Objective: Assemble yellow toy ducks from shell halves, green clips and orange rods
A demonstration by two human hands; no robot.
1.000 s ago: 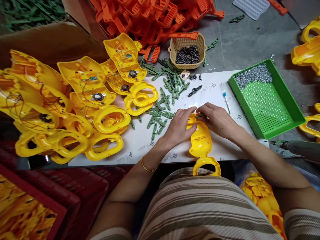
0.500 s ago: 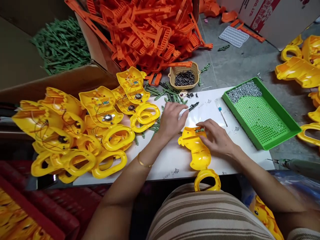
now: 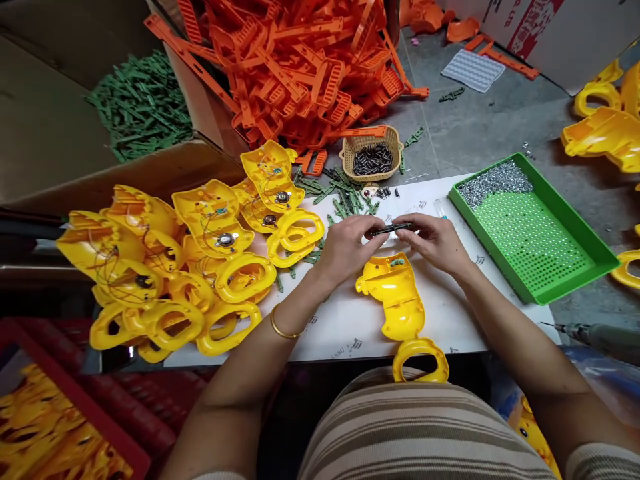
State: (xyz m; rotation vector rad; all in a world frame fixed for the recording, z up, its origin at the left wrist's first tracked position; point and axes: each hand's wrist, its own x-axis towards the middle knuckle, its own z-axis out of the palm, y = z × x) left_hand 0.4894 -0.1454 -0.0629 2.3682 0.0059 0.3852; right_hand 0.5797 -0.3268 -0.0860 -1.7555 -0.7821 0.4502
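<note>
My left hand (image 3: pixel 347 248) and my right hand (image 3: pixel 435 241) meet above the white board (image 3: pixel 350 320), each pinching one end of a small dark green plastic piece (image 3: pixel 391 229). Just below them lies a yellow plastic toy shell (image 3: pixel 397 300), its ring handle (image 3: pixel 421 361) hanging over the board's near edge. A small green part sits in the shell's top end. Loose green pieces (image 3: pixel 345 197) are scattered beyond my left hand.
A pile of yellow shells with speakers and wires (image 3: pixel 200 253) fills the left. A green tray of screws (image 3: pixel 525 223) stands right, a small basket of dark parts (image 3: pixel 371 153) behind. Orange parts (image 3: pixel 300 67) heap at the back. A power screwdriver (image 3: pixel 600 337) lies at right.
My left hand reached to the loose pieces and came back with a dark green piece. My right hand left the yellow shell and now grips the piece's other end.
</note>
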